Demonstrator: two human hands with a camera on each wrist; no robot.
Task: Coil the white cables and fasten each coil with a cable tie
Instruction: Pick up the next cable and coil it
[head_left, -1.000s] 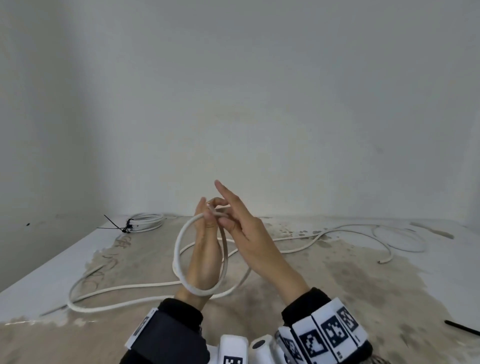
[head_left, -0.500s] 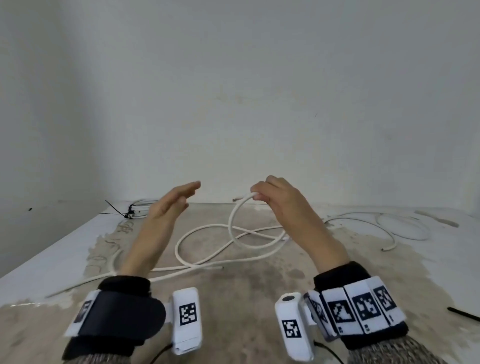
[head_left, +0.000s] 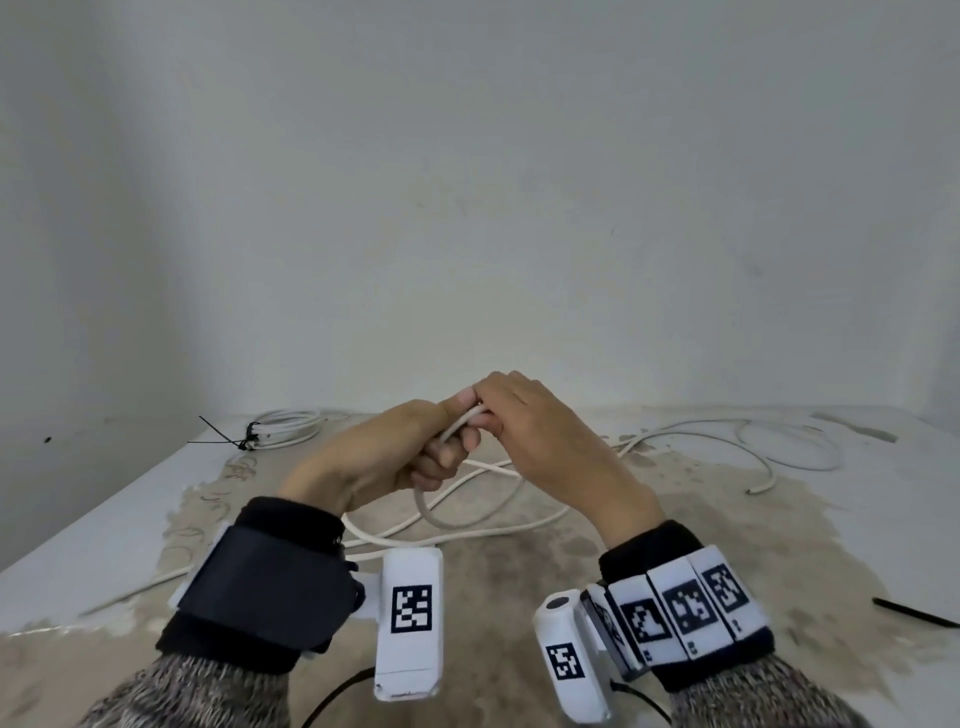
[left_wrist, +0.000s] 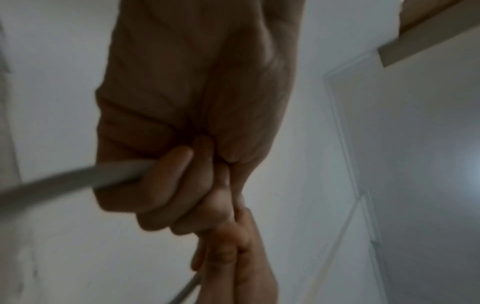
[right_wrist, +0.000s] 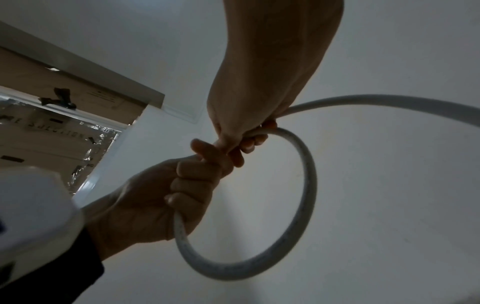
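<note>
White cable (head_left: 470, 522) is up off the table (head_left: 649, 582) in the middle, bent into one round loop that hangs below both hands, and you can see the full ring from the right wrist camera (right_wrist: 298, 205). Left hand (head_left: 374, 462) has its fingers curled around the cable where the loop closes, thumb on top. Right hand (head_left: 540, 431) is right against it, fingertips pinching the same bit of cable from the other side. So both hands are gripping it, knuckles basically touching. The rest of the cable trails down onto the stained tabletop, running out left toward the near edge and looping far right to a loose end (head_left: 753, 490). Back left there's another coil (head_left: 285, 426) already cinched with a black cable tie (head_left: 228, 440), tails sticking out. One more black tie (head_left: 917, 613) lies at the right edge, well apart from everything.
</note>
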